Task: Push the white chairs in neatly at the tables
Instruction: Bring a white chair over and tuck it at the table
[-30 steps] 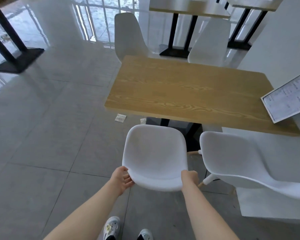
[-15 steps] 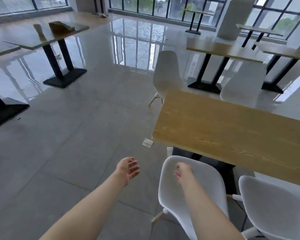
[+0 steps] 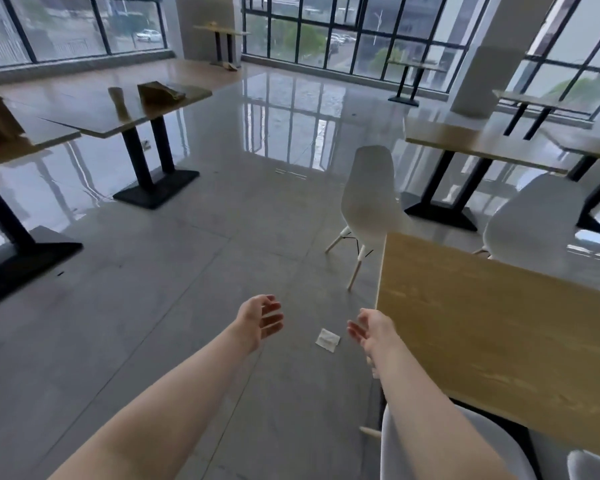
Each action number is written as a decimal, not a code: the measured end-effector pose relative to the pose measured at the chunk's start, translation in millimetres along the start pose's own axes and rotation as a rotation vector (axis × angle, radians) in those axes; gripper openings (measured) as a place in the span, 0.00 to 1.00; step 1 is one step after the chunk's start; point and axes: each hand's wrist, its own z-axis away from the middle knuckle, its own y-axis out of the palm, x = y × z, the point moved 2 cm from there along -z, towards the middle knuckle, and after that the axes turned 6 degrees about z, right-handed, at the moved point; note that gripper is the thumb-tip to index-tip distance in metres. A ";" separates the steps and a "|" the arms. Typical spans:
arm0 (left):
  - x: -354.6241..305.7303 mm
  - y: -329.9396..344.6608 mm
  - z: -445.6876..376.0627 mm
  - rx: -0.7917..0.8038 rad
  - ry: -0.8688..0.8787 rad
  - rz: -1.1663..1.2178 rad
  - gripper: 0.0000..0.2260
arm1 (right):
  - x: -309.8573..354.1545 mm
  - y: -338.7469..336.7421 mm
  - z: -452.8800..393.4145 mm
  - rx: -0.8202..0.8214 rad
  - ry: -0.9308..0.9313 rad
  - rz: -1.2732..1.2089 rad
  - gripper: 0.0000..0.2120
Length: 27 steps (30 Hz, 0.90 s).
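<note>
Left hand (image 3: 261, 320) and right hand (image 3: 373, 330) outstretched, fingers relaxed, gripping nothing; white chair (image 3: 369, 199) angled beyond wooden table (image 3: 492, 337); paper scrap (image 3: 327, 339) on floor.

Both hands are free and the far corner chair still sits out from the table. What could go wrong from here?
1. A white scrap of paper lies on the glossy floor between the hands and the angled white chair; stepping on it could cause a slip.
2. That chair's splayed legs stand near the wooden table corner, so a straight push may knock them into it.
3. The left hand and right hand hold nothing, so a hurried grab might tip the chair.
</note>
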 end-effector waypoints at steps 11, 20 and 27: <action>-153.2 31.7 -150.5 -0.034 0.050 -0.048 0.07 | 103.8 149.4 -145.7 0.089 0.066 -0.068 0.08; -292.6 73.5 -299.6 0.046 0.074 -0.047 0.09 | 218.1 279.5 -247.2 0.085 0.017 -0.094 0.09; -400.5 70.6 -426.4 0.039 -0.003 -0.088 0.09 | 260.7 369.7 -324.1 0.015 0.094 -0.142 0.11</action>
